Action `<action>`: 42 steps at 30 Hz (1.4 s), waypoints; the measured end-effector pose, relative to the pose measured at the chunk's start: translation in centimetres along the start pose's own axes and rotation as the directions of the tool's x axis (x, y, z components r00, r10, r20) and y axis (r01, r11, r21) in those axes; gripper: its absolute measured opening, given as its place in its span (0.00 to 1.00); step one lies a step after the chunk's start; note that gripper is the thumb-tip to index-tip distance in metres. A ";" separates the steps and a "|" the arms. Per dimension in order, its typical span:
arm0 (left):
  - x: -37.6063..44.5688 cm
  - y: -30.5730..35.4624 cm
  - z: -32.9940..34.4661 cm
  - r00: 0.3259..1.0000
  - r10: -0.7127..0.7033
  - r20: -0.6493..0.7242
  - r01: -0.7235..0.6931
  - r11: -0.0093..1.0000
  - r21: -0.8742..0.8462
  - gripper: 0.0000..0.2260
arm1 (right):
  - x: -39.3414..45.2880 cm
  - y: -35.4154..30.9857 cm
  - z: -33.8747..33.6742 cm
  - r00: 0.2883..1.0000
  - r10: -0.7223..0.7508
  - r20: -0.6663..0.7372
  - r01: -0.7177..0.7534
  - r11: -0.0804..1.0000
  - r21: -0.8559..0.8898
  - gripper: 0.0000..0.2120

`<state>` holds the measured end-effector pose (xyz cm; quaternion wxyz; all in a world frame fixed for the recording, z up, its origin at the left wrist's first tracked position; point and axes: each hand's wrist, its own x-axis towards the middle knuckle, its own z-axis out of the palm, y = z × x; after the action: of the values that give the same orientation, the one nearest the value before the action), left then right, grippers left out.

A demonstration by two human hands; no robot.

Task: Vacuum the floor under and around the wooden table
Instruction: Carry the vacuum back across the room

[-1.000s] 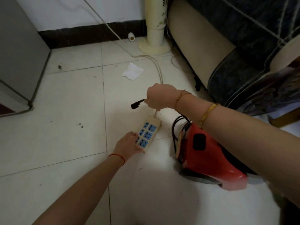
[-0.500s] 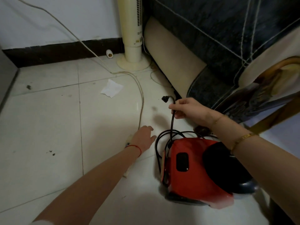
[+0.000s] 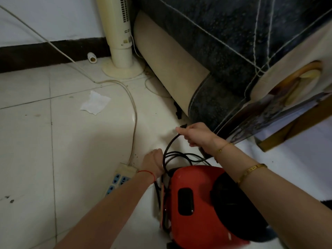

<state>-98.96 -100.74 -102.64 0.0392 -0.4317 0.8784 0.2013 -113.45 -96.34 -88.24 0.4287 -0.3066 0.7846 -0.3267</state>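
Pale tiled floor (image 3: 62,141), dark skirting along the far wall; tower fan (image 3: 120,38) stands in the far corner beside a covered sofa (image 3: 224,51), crumpled tissue (image 3: 95,103) lies mid-floor. Red vacuum cleaner (image 3: 194,203) sits at the near edge, no legible brand; power strip (image 3: 120,177) just left of it. Right hand (image 3: 195,135) pinches the black cord (image 3: 170,142) near its plug; left hand (image 3: 152,162) reaches into the cord loops, grip cannot be told.

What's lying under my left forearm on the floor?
The power strip, with its blue sockets showing beside the left hand. Its near end is covered by the forearm, so nothing there can be seen.
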 end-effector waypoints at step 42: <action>-8.3 9.9 -13.6 0.986 -0.164 -0.044 0.043 0.491 -0.870 0.05 | -23.7 -3.7 -12.1 0.159 -0.952 -0.260 0.269 0.295 -0.917 0.06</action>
<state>-100.03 -94.43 -84.96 -0.2235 -0.4563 0.6324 0.5848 -112.71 -77.52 -69.17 -0.3393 -0.5761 0.6968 -0.2598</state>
